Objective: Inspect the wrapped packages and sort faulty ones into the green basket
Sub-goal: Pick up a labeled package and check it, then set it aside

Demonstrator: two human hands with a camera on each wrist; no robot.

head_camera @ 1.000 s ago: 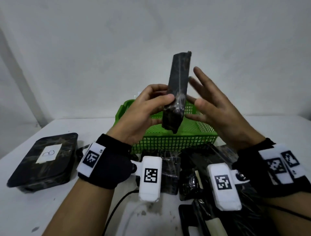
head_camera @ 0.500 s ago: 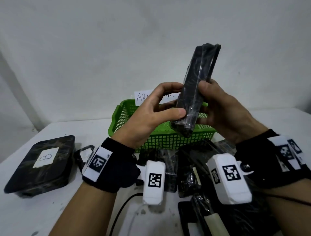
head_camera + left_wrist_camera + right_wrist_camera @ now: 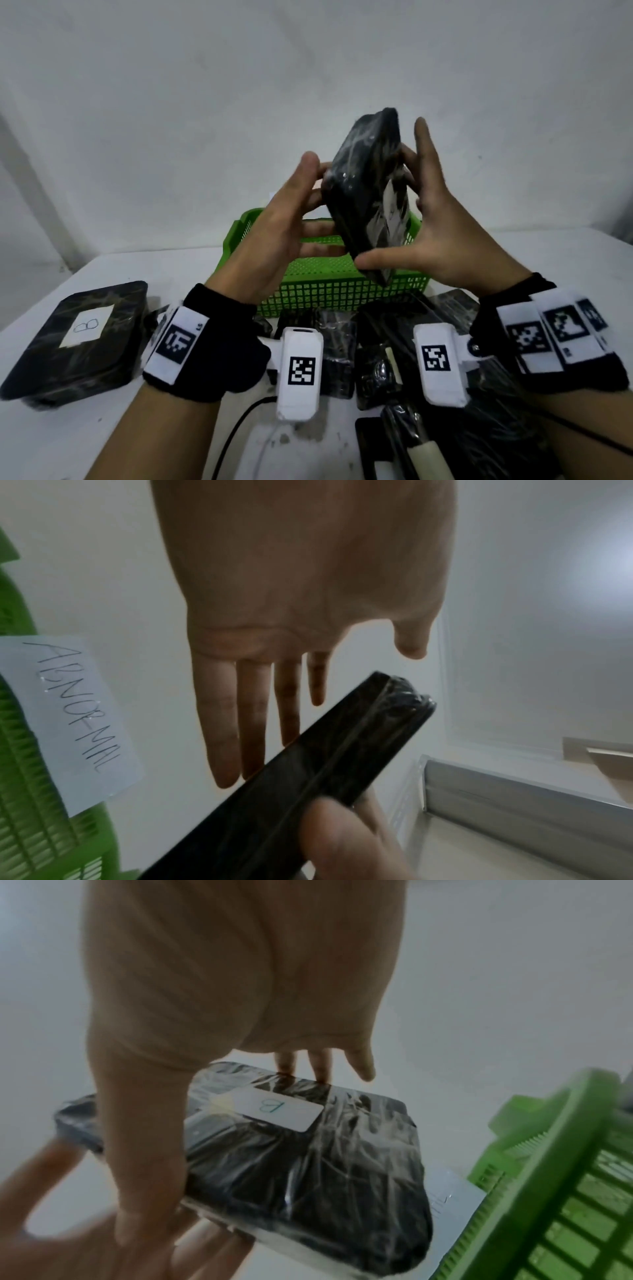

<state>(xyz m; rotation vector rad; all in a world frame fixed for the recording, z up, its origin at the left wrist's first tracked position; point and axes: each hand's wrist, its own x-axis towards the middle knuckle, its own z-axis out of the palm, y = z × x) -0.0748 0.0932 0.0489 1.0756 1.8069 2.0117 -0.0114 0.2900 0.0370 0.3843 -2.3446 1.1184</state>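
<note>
Head view looks forward and down over both wrists; each wrist view looks close along its palm; all share the wrapped package (image 3: 368, 192) and green basket (image 3: 329, 284).

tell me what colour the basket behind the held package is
Green basket, clearest in the head view.

Basket note (image 3: 68, 718) reads "ABNORMAL"; held package's label (image 3: 277, 1108) seemingly "B".

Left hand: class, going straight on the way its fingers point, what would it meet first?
The left hand would meet the wrapped package, held just ahead; its fingertips seem to reach behind it, though contact is unclear.
</note>
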